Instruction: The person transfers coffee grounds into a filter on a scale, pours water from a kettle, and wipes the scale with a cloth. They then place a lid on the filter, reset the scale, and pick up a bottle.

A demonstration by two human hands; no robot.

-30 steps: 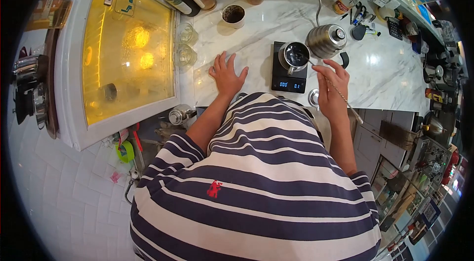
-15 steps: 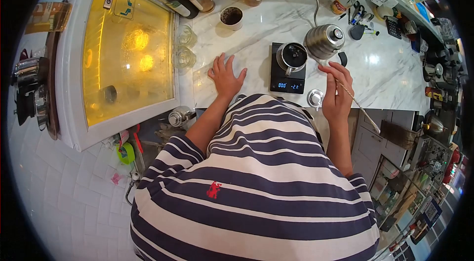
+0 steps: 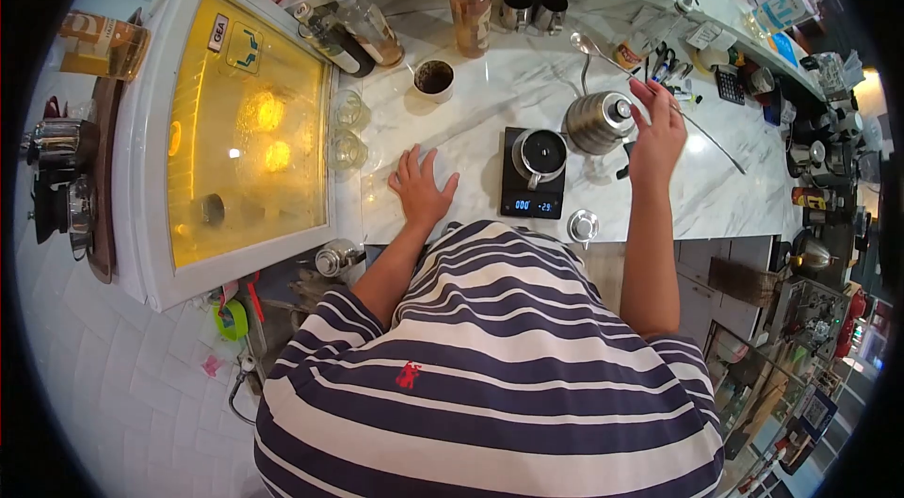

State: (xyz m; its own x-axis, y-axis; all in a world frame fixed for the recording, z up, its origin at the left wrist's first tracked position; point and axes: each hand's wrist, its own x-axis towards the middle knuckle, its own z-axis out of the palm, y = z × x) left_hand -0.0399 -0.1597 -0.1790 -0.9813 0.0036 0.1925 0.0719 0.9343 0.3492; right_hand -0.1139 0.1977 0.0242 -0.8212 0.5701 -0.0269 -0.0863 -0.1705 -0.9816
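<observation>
My left hand (image 3: 421, 190) lies on the marble counter with its fingers spread and nothing in it. Between the fingers of my right hand (image 3: 657, 138) is a long bar spoon (image 3: 711, 138), raised above the counter's right side; its bowl points away from me and its thin end toward the right. A black digital scale (image 3: 532, 206) sits between the hands, its display lit. On it stands a handled vessel (image 3: 543, 152) with dark contents. The steel gooseneck kettle (image 3: 593, 128) is just left of my right hand. A small shiny metal piece (image 3: 583, 225) lies near the front edge.
A paper cup (image 3: 433, 82) with dark residue stands ahead of my left hand. Glasses (image 3: 349, 150) line the yellow-lit cabinet (image 3: 250, 150). Bottles (image 3: 471, 18) and two metal pitchers (image 3: 516, 8) stand at the back, with scissors (image 3: 663, 60) and a calculator (image 3: 730, 87) further right.
My right hand has moved forward, away from my body, lifting the spoon and turning it so its bowl shows beyond the kettle. The camera view has shifted; my left hand stays on the counter.
</observation>
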